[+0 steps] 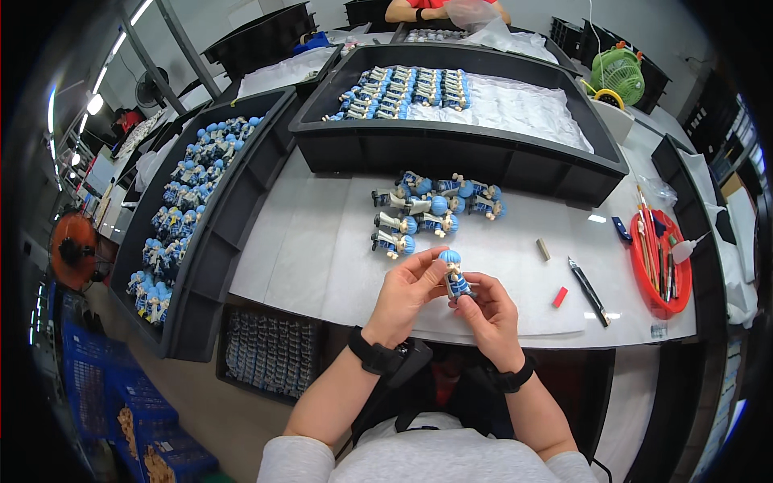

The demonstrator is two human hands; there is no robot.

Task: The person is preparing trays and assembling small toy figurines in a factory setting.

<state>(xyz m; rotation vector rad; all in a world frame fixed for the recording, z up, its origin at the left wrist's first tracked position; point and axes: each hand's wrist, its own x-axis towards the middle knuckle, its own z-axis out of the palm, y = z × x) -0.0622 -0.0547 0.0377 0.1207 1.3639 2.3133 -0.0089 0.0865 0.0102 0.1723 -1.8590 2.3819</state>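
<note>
A small blue-haired figurine (453, 274) is held upright between both my hands, just above the near part of the white table (322, 241). My left hand (407, 294) closes on its upper left side with thumb and fingers. Lower down, my right hand (489, 310) pinches it near the base. Beyond my hands lies a loose group of similar figurines (435, 205), most of them on their sides. Dark bands circle both my wrists.
A black tray (459, 153) with rows of figurines stands at the back; another black tray (241, 201) of figurines is at left. On the right lie a craft knife (589, 291), a red block (560, 297), a grey stick (543, 249) and a red basket (683, 291) of brushes. Someone works at the far end.
</note>
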